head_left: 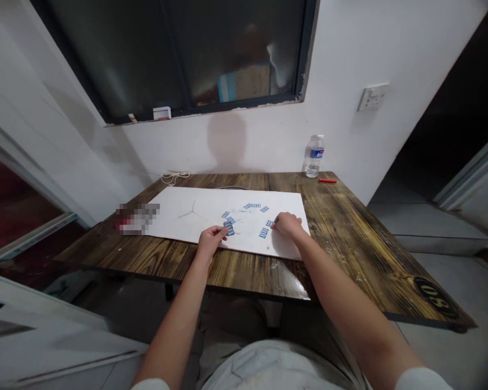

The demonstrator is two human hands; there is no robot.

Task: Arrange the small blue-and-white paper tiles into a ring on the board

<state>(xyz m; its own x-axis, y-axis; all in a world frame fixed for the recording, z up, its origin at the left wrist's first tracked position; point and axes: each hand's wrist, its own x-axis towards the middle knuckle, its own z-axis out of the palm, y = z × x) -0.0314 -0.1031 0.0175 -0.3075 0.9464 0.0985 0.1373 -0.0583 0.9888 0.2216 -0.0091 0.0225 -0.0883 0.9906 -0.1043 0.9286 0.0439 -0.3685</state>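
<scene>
A white board (187, 216) with thin dark pen lines lies across the wooden table. My left hand (212, 238) is at its front edge, thumb and fingers pinched on a few small blue-and-white rectangular pieces (230, 228) that overlap like a fan. Farther right, my right hand (288, 223) is over the board with fingers closed at a small blue-and-white piece (270, 223); the fingertips partly hide it. Just left of that hand lies another such piece (264, 232). Several more form a loose arc, including a row (252, 206) toward the back.
A clear water bottle (315, 157) stands at the table's back right beside a red pen-like stick (327, 181). A white cord (175, 176) is bunched at the back left. A blurred patch (138, 219) covers something at the board's left end. The wall (264, 141) borders the table's back.
</scene>
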